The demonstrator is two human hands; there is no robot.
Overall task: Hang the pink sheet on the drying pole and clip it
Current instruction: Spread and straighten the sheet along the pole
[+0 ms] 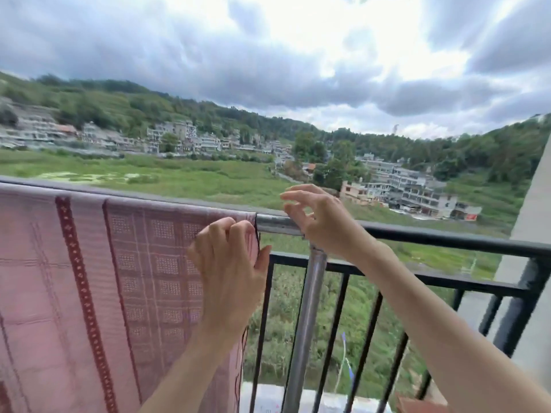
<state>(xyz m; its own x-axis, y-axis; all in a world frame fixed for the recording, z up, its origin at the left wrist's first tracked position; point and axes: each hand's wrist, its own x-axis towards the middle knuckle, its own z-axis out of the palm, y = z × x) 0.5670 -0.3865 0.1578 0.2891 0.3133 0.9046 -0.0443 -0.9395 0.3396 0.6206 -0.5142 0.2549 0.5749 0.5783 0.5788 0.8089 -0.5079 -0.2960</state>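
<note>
The pink sheet (119,278) is draped over the drying pole (277,224), a silvery bar running along the top of the balcony, and hangs down in front of the person like a curtain. Its right edge stops just short of the pole's upright metal support (307,317), leaving bare pole to the right.

The left hand (229,257) grips that right edge just below the pole, fingers curled into the cloth and thumb hooked round the hem. I judge it is pinning the corner so the sheet cannot slide or lift while the edge is seen to.

The right hand (316,219) hovers at the bare pole just beside the sheet's edge, fingers spread and loosely bent, holding nothing that I can see. Something small and dark shows under its heel by the pole, but I cannot tell what it is. No clip is plainly visible anywhere on the sheet or in either hand.

Behind the pole stands the black railing (417,281), and beyond it green fields, houses and a cloudy sky.

So the hanging looks done, and the clipping is not yet. The open position suggests wind is the risk here, so the held corner seems the sensible place for a clip.
</note>
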